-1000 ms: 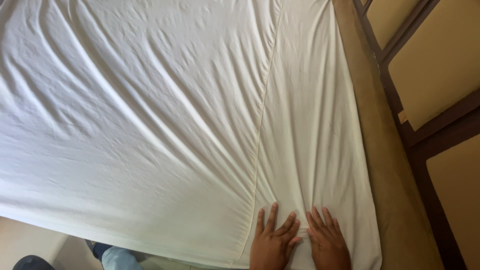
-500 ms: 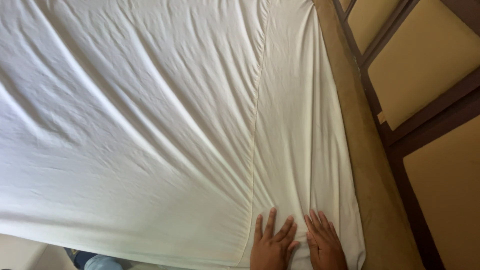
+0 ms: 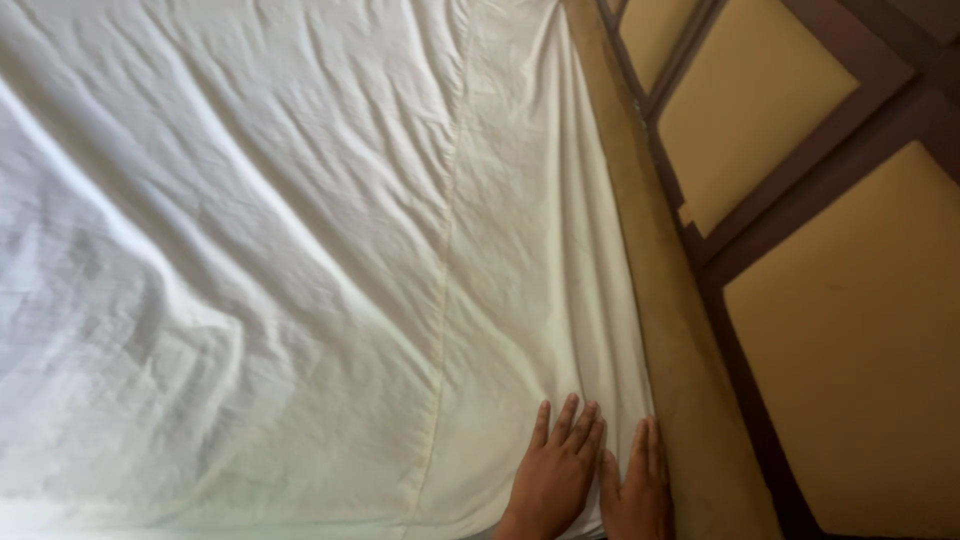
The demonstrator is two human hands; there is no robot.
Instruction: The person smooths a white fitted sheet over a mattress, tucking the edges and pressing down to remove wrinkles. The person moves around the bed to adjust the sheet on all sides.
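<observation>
A wrinkled white bed sheet [image 3: 280,250] covers the mattress and fills most of the view, with a long seam [image 3: 447,260] running down it. My left hand [image 3: 555,475] lies flat on the sheet near its bottom right corner, fingers spread. My right hand [image 3: 638,490] rests flat beside it, right at the sheet's edge where the tan mattress side [image 3: 670,300] shows. Neither hand holds anything.
A dark wooden headboard frame [image 3: 760,215] with yellow-tan padded panels [image 3: 850,330] stands along the right, close against the mattress edge.
The view has shifted right, showing more headboard. Both hands stay flat on the sheet's corner and have slid toward the mattress edge.
</observation>
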